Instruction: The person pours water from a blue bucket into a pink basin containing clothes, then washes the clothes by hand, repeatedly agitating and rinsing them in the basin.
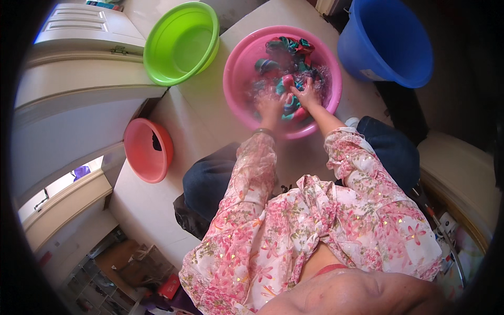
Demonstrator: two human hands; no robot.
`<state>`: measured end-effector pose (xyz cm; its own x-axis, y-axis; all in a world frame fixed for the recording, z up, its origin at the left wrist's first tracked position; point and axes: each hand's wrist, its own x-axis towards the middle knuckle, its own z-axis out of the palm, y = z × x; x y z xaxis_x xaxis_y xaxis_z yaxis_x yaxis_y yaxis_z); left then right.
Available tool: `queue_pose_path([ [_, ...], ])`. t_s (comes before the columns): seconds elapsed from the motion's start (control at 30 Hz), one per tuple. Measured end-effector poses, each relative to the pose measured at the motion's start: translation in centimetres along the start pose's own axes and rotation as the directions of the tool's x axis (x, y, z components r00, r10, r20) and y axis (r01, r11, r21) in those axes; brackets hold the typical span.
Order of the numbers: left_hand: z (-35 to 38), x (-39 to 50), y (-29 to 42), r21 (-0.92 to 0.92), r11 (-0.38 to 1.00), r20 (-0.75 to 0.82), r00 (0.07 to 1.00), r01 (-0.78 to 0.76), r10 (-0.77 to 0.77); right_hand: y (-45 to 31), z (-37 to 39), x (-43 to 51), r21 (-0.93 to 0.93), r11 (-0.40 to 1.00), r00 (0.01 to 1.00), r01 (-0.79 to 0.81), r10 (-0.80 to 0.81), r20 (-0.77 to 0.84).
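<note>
Before me on the floor stands a pink plastic basin with water and a wet multicoloured cloth in green, red and blue. More of the cloth is bunched near the basin's far rim. My left hand, below a wrist with a dark bangle, is on the cloth in the left part of the basin; blur and splashing water hide its fingers. My right hand presses on the cloth right of centre, thumb and fingers spread, its fingertips partly in the splashing water.
A green basin stands at the far left and a blue bucket at the far right. A smaller coral-red basin with a dark item in it is on the left. My bent knees flank the near side of the pink basin. White doors line the left.
</note>
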<state>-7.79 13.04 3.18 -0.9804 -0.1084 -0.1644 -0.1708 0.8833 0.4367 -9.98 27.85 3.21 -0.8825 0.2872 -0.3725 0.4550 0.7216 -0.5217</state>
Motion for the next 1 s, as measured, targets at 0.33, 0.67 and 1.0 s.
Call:
queue_pose_path([
  [0.33,2.8,3.5,-1.8,-0.051,0.991,0.46,0.884,0.122,-0.085,0.2,1.1,2.6,-0.184,0.975,0.953,-0.125,0.169,0.251],
  [0.67,3.8,4.6,-2.5,-0.077,0.903,0.614,0.733,0.423,-0.291,-0.6,2.2,6.6,-0.479,0.877,0.929,0.033,0.15,0.339],
  [1.0,1.2,7.6,-1.2,-0.066,0.927,0.572,0.776,0.369,-0.268,-4.2,-0.9,8.6,-0.296,0.955,0.931,0.017,0.093,0.354],
])
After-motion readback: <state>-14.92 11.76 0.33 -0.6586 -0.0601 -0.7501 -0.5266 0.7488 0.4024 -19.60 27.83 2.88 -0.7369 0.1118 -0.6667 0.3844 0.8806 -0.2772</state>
